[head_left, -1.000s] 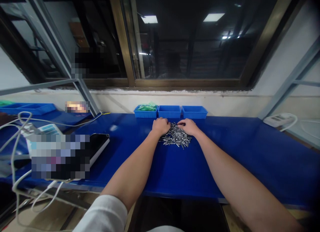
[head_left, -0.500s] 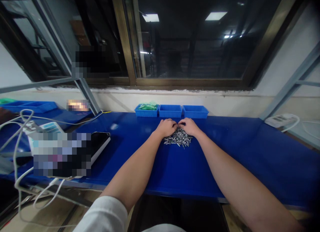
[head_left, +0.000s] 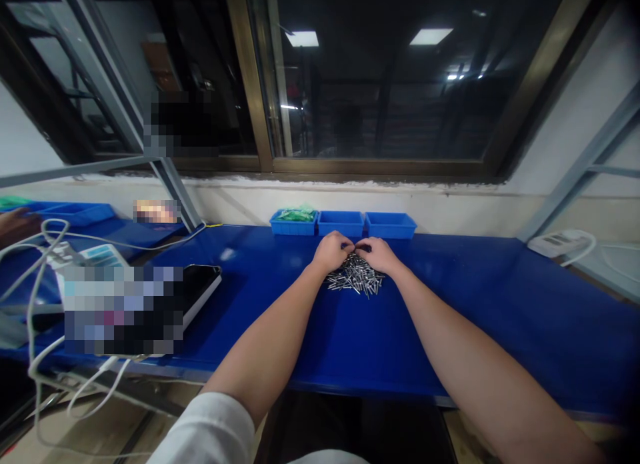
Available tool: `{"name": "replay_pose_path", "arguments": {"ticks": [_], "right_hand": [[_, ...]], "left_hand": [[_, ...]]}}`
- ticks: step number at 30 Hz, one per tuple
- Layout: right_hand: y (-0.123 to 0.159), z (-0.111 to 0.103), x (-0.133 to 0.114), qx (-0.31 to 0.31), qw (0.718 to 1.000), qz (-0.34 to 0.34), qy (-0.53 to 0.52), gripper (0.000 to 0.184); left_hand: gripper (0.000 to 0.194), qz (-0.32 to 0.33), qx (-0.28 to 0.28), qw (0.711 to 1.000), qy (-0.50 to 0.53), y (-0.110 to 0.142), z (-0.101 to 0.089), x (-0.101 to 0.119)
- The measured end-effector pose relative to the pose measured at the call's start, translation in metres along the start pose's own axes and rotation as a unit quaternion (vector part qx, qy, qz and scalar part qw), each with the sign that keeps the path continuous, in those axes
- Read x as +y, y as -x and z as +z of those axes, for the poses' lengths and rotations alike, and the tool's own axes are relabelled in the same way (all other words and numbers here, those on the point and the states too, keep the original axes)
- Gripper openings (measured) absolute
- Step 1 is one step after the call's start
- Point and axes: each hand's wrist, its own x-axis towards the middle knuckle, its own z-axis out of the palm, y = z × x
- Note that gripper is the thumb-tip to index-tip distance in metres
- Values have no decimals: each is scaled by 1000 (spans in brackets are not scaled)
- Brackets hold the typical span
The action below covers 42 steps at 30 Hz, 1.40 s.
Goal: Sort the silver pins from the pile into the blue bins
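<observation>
A pile of small, shiny metal pins [head_left: 356, 279], like screws or rivets, lies on the blue tabletop [head_left: 365, 347]. My left hand [head_left: 333, 252] is over the pile's far left edge, its fingers curled inward and pressed together. Opposite it, at the far right edge, my right hand [head_left: 379, 255] holds thumb and fingers in a pinch. The fingertips of both hands almost meet above the pile. Whatever they grip is too small or too hidden to make out.
Behind my hands, three blue bins stand in a row against the wall: the left bin [head_left: 274, 225] has green packets [head_left: 297, 214], beside a middle bin [head_left: 341, 234] and a right bin [head_left: 391, 235]. A phone [head_left: 203, 281] and white cables [head_left: 33, 304] lie left. Another person's hand [head_left: 17, 225] shows far left.
My left hand has shifted right along the pile, close to the right hand, and its fingers have drawn in. The right hand stays nearly in place. The other person's hand has come further into view.
</observation>
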Motion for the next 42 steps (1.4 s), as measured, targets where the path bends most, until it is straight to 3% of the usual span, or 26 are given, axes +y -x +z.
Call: {"name": "replay_pose_path", "arguments": {"ticks": [7,13,19,27,35,39,42], "right_hand": [[3,-5,-15,58,995,-66,-50,22],[3,-5,-21,63,985,-41,-154,23],[-2,-3,-15,107,967,-7,-231,18],[-2,-5,-19,96,927,49,-360,33],[1,-10,-14,91,889,87,-441,32],[-1,-10,-9,109,893,96,-426,32],[-8,-12,-1,168,906,116,-370,35]], "left_hand": [[19,-17,32,989,140,0,-4,11],[17,-47,63,975,209,-1,-3,14],[17,-69,57,978,190,-1,-5,11],[20,-80,56,988,117,0,-5,8],[24,-95,52,990,94,1,-6,10],[28,-94,43,990,98,0,-5,9],[30,-121,58,985,104,-2,-6,5]]}}
